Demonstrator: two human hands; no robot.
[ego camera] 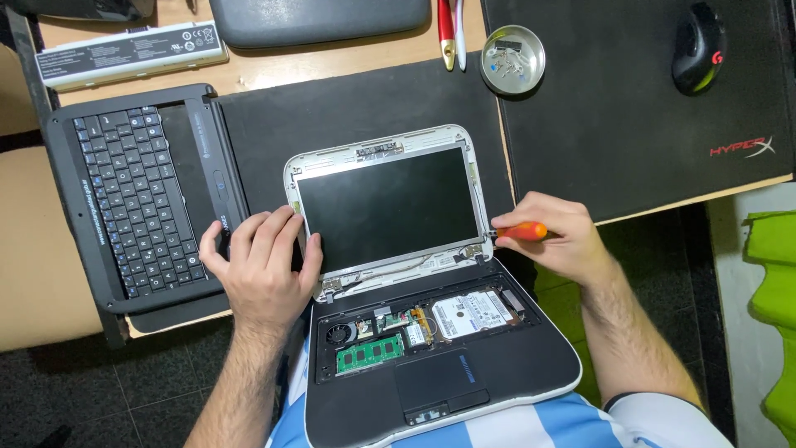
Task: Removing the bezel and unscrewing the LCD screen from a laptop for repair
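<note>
Black desk mat (365, 104) beneath; right hand (555, 236) grip clenched on screwdriver (518, 231), lengthwise, tip leftward.

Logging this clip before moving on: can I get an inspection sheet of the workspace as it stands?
Surface: wooden desk with black mats.
Job's things: opened small laptop, internals exposed, screen without bezel; orange-handled screwdriver at the right hinge.
Clutter: removed keyboard panel, battery pack, round metal dish of screws, pens, black mouse.
Grippers: left hand steadies the screen's left edge; right hand grips the screwdriver.
Cables: thin wires along the hinge line.
Surroundings: dark tiled floor, green object at right.
</note>
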